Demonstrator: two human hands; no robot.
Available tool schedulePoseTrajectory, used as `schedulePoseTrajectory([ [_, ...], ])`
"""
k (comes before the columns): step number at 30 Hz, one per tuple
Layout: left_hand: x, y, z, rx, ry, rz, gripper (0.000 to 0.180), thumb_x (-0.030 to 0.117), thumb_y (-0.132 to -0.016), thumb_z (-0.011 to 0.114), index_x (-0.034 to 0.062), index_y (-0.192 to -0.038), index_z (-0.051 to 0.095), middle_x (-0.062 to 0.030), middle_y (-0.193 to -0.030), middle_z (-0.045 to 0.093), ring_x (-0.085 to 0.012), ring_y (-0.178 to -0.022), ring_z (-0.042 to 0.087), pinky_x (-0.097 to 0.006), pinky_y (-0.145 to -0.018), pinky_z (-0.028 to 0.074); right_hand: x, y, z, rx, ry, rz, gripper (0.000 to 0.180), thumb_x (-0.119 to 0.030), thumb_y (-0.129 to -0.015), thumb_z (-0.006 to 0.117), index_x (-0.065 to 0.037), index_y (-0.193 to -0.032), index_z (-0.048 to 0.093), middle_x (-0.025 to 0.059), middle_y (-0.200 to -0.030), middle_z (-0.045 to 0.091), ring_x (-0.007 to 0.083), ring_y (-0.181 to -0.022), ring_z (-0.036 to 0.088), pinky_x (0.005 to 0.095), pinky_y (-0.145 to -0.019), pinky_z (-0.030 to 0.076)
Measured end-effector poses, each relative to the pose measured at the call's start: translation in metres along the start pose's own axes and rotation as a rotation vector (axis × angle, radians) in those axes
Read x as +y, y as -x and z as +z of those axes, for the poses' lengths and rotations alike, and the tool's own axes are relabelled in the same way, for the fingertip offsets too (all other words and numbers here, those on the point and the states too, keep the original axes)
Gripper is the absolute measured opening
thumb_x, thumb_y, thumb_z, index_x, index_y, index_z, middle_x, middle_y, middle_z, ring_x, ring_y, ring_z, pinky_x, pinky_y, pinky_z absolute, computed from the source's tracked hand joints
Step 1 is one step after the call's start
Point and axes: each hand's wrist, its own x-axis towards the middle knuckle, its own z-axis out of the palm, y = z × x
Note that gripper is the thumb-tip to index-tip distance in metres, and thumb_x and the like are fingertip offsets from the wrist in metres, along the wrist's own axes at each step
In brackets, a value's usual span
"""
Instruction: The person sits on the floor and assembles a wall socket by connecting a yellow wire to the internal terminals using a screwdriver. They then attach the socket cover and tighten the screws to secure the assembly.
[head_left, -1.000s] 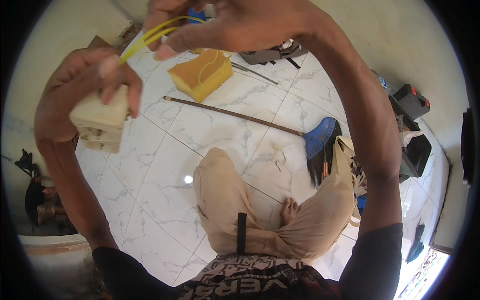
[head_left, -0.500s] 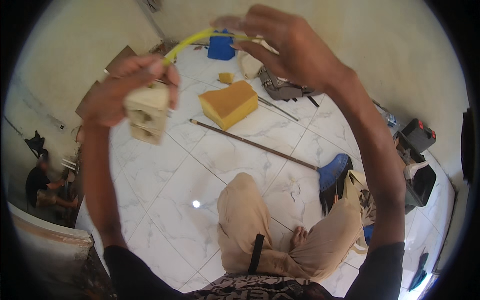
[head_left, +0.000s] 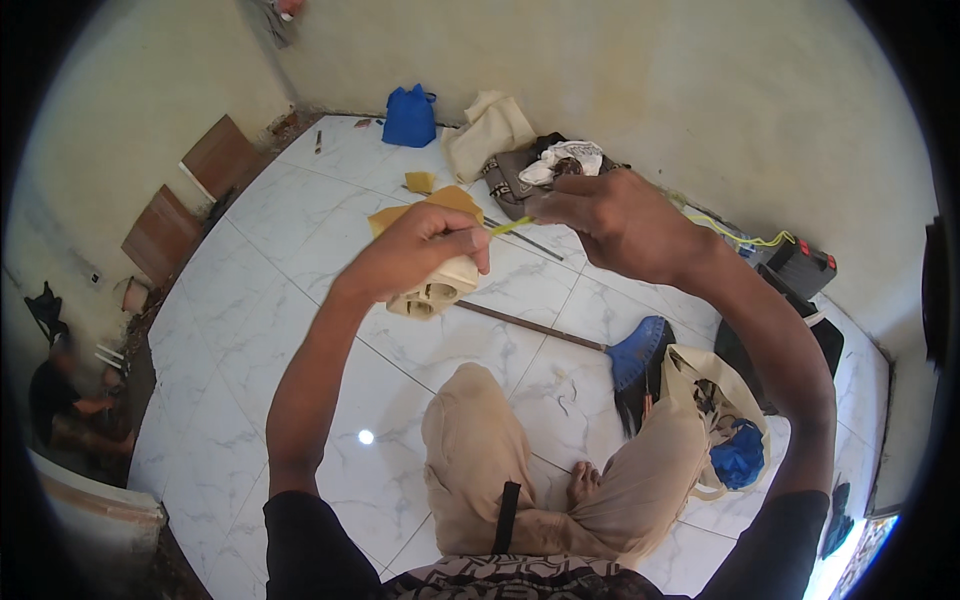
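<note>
You have a single view here, a wide fisheye worn on your head that looks steeply down over your crossed legs [head_left: 520, 480] onto the white tiled floor [head_left: 300, 290], its top tipping up toward the far wall [head_left: 640, 90]. It sits close to your raised left hand [head_left: 415, 255] and right hand [head_left: 625, 225], which fill the middle of the frame while your forearms rise from the lower edge. Straight tile joints bow near the dark round rim, and no second view overlaps this one.

White marble-tiled floor [head_left: 300, 300] with broom [head_left: 630, 355], blue bag [head_left: 410, 118], rags [head_left: 545, 165]
</note>
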Motion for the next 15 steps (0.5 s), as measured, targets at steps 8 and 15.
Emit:
schedulePoseTrajectory([
  [8, -0.031, 0.004, 0.072, 0.399, -0.704, 0.411, 0.012, 0.01, -0.091, 0.066, 0.0119, -0.1, 0.074, -0.0046, -0.089, 0.073, -0.0285, -0.083, 0.068, -0.046, -0.074, 0.043, -0.005, 0.025, -0.016, -0.191, -0.487, 0.421, 0.021, -0.009, -0.087, 0.062, -0.004, -0.101, 0.077, 0.0186, -0.094, 0.075, 0.0365, -0.084, 0.072, 0.041, -0.079, 0.056],
  [15, 0.001, -0.016, 0.076, -0.27, 0.386, -0.028, 0.032, 0.02, -0.108, 0.057, -0.0061, -0.125, 0.065, 0.0006, -0.081, 0.056, -0.0116, -0.081, 0.062, -0.03, -0.08, 0.05, -0.03, 0.024, -0.031, -0.269, -0.407, 0.406, 0.023, -0.008, -0.085, 0.071, -0.004, -0.107, 0.072, 0.0179, -0.089, 0.073, 0.0367, -0.082, 0.072, 0.0448, -0.077, 0.057],
])
